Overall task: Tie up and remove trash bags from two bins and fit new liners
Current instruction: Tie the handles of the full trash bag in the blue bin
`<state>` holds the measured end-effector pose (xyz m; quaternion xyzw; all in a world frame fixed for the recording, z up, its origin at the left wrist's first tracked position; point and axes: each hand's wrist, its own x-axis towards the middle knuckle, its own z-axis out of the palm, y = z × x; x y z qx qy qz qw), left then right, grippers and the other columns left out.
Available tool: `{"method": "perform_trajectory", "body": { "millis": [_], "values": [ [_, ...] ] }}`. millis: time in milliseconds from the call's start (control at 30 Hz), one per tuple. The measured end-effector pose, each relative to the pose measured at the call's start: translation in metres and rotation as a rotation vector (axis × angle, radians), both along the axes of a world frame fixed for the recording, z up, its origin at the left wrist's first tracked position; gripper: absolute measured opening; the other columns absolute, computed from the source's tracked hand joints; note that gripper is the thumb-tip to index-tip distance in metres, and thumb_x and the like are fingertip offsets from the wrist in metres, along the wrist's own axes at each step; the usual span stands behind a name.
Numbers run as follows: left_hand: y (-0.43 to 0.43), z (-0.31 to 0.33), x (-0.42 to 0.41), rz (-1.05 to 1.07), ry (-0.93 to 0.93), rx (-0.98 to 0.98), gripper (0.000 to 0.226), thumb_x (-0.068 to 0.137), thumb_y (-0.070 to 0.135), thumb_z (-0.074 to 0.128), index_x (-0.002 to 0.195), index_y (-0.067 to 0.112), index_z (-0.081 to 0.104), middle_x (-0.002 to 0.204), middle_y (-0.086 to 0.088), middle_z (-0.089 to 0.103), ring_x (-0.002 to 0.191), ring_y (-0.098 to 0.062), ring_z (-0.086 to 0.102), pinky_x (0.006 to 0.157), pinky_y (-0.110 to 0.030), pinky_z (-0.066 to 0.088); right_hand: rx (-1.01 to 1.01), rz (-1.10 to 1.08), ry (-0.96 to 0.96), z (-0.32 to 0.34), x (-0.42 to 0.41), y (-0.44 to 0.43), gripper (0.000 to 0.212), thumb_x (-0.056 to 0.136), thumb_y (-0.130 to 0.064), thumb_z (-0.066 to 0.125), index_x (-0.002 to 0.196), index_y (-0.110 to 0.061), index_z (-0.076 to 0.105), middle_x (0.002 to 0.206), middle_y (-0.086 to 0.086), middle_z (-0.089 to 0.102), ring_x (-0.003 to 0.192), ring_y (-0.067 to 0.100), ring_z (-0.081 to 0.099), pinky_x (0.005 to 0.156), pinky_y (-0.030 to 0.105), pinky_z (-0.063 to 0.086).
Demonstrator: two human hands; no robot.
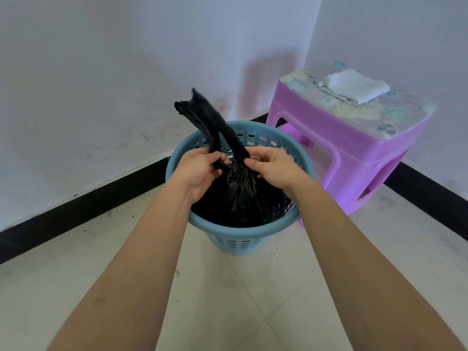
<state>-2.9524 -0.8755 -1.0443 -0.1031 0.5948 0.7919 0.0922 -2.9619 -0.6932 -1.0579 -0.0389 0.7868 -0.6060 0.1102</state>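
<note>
Item: black trash bag (233,198), sitting inside the blue bin (235,230), neck gathered above the bin's rim. Forearms extended over the bin, we pinch one twisted bag tail in our left grip (200,171) and another in our right grip (273,168). Purple stool (354,153) stands right of the bin.

Centre: blue perforated bin (238,233) stood on tiled floor (76,274) near the room corner. Its mouth was largely filled by black trash bag (235,198), with the twisted neck rising above the rim. Right: purple stool (354,158) just beside the bin. Behind: walls (101,72) close. Floor lay open at the bin's left and near sides.
</note>
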Motion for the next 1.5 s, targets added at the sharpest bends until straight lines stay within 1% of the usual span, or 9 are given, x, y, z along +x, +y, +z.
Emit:
{"method": "perform_trajectory", "body": {
  "millis": [100,233,533,767,900,1067,1167,1267,1500],
  "values": [
    [-0.003,-0.001,-0.001,0.070,-0.071,0.052,0.017,0.094,0.002,0.061,0.111,0.001,0.058,0.077,-0.004,0.070,0.070,-0.014,0.065,0.053,-0.021,0.044,-0.040,-0.081,0.050,0.002,0.002,0.000,0.030,0.088,-0.015,0.075,0.116,-0.025,0.069,0.079,-0.014,0.075,0.077,-0.005,0.069,0.073,0.014,0.051],
    [-0.003,-0.002,0.000,0.060,-0.048,0.033,0.006,0.092,0.006,0.066,0.087,0.010,0.069,0.073,-0.001,0.072,0.063,-0.009,0.064,0.048,-0.017,0.044,-0.056,-0.156,0.123,0.005,0.005,-0.001,0.017,0.080,-0.017,0.083,0.092,-0.026,0.075,0.082,-0.008,0.076,0.081,0.004,0.072,0.085,0.021,0.056],
    [-0.005,0.001,0.003,-0.214,0.042,-0.081,0.028,0.082,-0.001,0.044,0.085,0.013,0.068,0.071,0.002,0.054,0.068,-0.011,0.050,0.063,-0.026,0.037,0.034,-0.134,0.235,0.007,0.009,-0.006,0.017,0.086,-0.009,0.076,0.102,-0.015,0.077,0.087,-0.012,0.073,0.081,-0.004,0.067,0.085,0.012,0.050],
    [-0.003,-0.002,0.005,-0.169,0.066,-0.169,0.010,0.082,0.026,0.078,0.075,0.020,0.078,0.064,0.007,0.060,0.065,-0.011,0.047,0.072,-0.031,0.036,0.089,-0.003,0.218,0.004,0.008,-0.004,0.017,0.090,-0.013,0.072,0.104,-0.020,0.075,0.088,-0.017,0.072,0.082,-0.010,0.067,0.084,0.008,0.049],
    [-0.004,-0.007,0.002,-0.074,0.070,-0.148,0.031,0.087,0.023,0.074,0.056,0.022,0.069,0.057,0.003,0.052,0.059,-0.012,0.046,0.062,-0.028,0.035,-0.103,-0.065,-0.070,0.012,0.009,-0.004,0.013,0.087,-0.020,0.069,0.097,-0.026,0.076,0.090,-0.010,0.076,0.084,0.004,0.068,0.077,0.021,0.050],
    [-0.009,-0.001,0.008,-0.220,0.047,-0.130,0.024,0.085,0.025,0.074,0.100,0.008,0.065,0.073,-0.002,0.055,0.062,-0.010,0.049,0.061,-0.027,0.033,-0.492,-0.144,-0.317,0.028,0.002,0.003,0.068,0.073,-0.071,0.066,0.111,-0.016,0.073,0.082,-0.003,0.066,0.058,0.009,0.050,0.054,0.025,0.035],
    [-0.008,0.002,0.009,-0.258,0.018,-0.118,0.016,0.086,0.027,0.073,0.097,0.016,0.071,0.077,-0.001,0.058,0.064,-0.010,0.051,0.063,-0.028,0.034,-0.530,-0.180,-0.247,0.032,0.001,-0.002,0.046,0.081,-0.054,0.075,0.103,-0.014,0.070,0.076,-0.002,0.064,0.053,0.007,0.045,0.047,0.023,0.032],
    [-0.006,0.003,0.010,-0.288,-0.007,-0.125,0.014,0.090,0.036,0.068,0.090,0.022,0.070,0.073,0.002,0.062,0.064,-0.009,0.054,0.061,-0.026,0.036,-0.720,-0.325,-0.120,0.038,0.001,-0.008,0.015,0.095,-0.021,0.066,0.100,-0.006,0.068,0.079,0.002,0.069,0.060,0.009,0.058,0.054,0.020,0.049],
    [-0.006,0.009,0.008,-0.295,0.041,0.091,0.022,0.097,0.038,0.056,0.113,0.037,0.070,0.092,0.004,0.072,0.073,-0.007,0.060,0.060,-0.023,0.040,-1.042,-0.347,-0.135,0.042,0.010,-0.012,0.025,0.099,-0.020,0.043,0.091,-0.006,0.061,0.080,0.007,0.070,0.058,0.013,0.055,0.054,0.025,0.046]
  ]
}}
